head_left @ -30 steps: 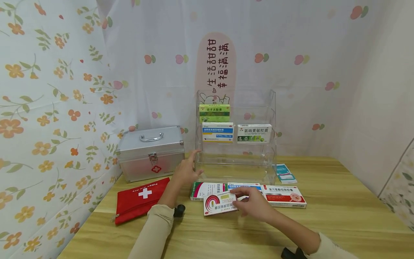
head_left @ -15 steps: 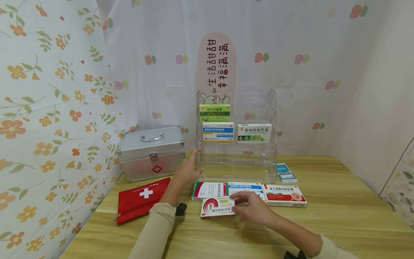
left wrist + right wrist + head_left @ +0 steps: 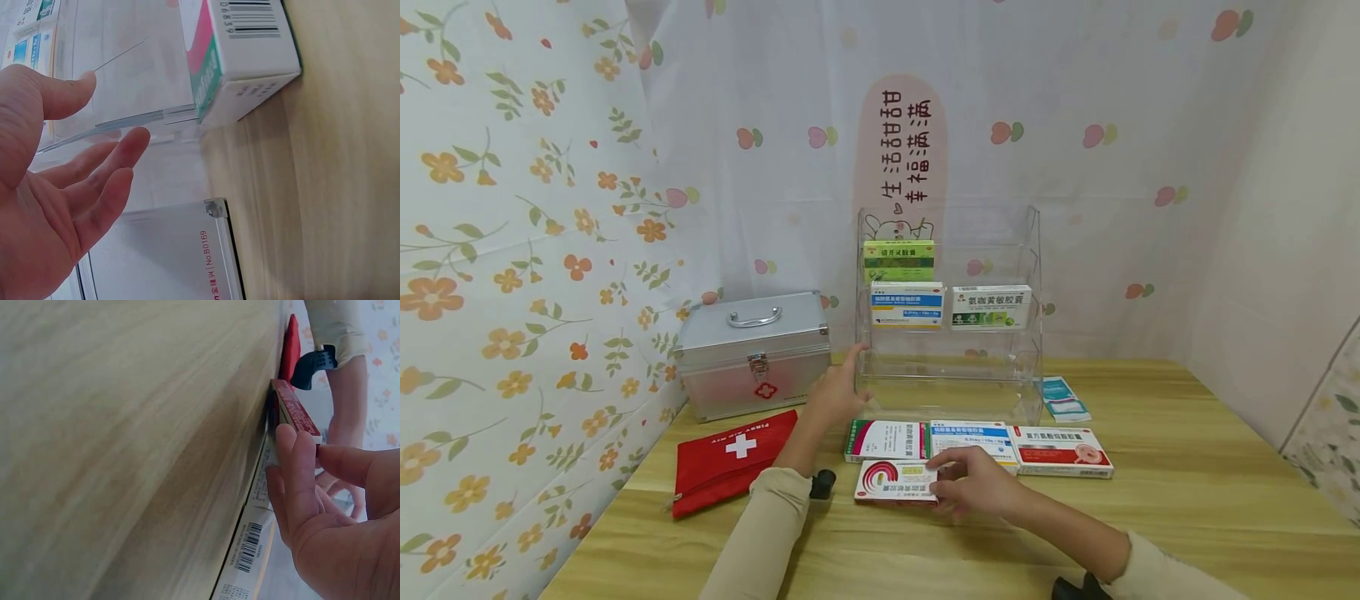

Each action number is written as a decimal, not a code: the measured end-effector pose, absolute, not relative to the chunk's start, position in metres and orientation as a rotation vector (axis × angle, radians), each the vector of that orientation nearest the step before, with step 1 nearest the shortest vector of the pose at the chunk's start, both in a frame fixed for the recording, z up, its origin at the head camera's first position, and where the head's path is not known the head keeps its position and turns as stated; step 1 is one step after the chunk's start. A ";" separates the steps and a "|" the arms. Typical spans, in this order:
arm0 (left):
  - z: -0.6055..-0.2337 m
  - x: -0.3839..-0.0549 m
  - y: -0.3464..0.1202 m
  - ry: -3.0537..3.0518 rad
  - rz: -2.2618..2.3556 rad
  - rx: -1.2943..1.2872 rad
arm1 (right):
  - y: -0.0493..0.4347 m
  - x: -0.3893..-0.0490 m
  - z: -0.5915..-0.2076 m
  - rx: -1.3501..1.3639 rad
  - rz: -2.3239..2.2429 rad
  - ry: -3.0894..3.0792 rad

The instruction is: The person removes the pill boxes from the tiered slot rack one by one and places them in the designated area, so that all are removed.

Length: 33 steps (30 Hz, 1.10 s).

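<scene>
With its thumb and fingers, my right hand (image 3: 973,483) pinches the right end of a white medicine box (image 3: 891,482) with red arcs, low over the table in front of a row of boxes. In the right wrist view, the box's red edge (image 3: 295,411) shows between thumb and fingers. My left hand (image 3: 835,396) is at the left side of a clear acrylic display rack (image 3: 951,367). In the left wrist view its fingers (image 3: 103,181) are loosely extended, with the rack's side panel between thumb and fingers. Green, blue and white medicine boxes stand on the rack's upper tiers.
In front of the rack lie a green-and-magenta box (image 3: 887,440), a blue-and-white box (image 3: 973,437) and a red-and-white box (image 3: 1060,451). A silver first-aid case (image 3: 752,358) and a red pouch (image 3: 730,462) are at left. A teal packet (image 3: 1064,400) lies right of the rack.
My right hand has brought the red-arc box slightly left and lower, so it lies flatter and uncovers more of the blue-and-white box. The left hand stays at the rack's side.
</scene>
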State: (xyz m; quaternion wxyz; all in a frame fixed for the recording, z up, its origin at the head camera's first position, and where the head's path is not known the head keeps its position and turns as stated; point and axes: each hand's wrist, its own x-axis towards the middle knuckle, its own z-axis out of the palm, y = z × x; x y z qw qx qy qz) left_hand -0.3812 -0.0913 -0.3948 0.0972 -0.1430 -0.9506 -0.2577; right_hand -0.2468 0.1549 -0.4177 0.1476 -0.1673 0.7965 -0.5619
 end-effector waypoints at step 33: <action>-0.400 -0.383 -0.090 -2.816 -0.827 -0.402 | 0.145 -0.262 -0.426 -0.525 -1.544 2.342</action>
